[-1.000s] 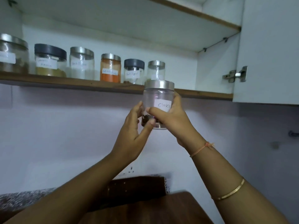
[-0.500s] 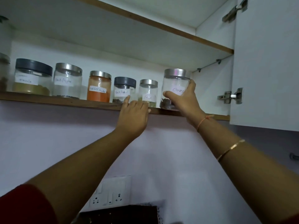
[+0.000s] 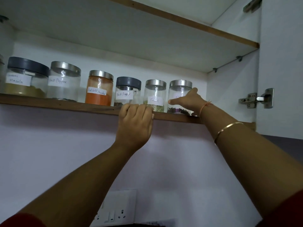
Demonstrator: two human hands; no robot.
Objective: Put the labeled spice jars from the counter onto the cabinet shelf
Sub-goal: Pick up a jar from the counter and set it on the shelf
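Clearly the right grip point(image 3: 188, 102) is spread rather than clamped. Its thumb is up by the lid, its forefinger stretches leftward across the glass, and its palm lies against the front of the last jar point(image 3: 177, 90), covering most of the label. Whether the lower fingers hook round the far side I cannot tell. The left grip point(image 3: 134, 123) holds nothing of the task; its fingers curl over the front edge of the shelf point(image 3: 65, 104), just below the fennel jar point(image 3: 155, 93).

The last jar stands on the shelf at the right end of the row, close beside the fennel jar — touching or a sliver apart, I cannot say — with its base near the front edge. It is upright: long axis vertical, steel lid on top, dark bits at the bottom, label facing outward toward the person.

My reading is that the step in hand is seating it. To do that well, press low on the body rather than at the lid, so it slides back instead of tipping. Push straight toward the back wall to keep the label facing out, then lift the palm off squarely without catching the lid. The left grip on the edge looks a fair brace for the reach.

Further out, the row runs leftward past the red chilli jar point(image 3: 100, 89); the open cabinet door point(image 3: 282, 63) hangs to the right.
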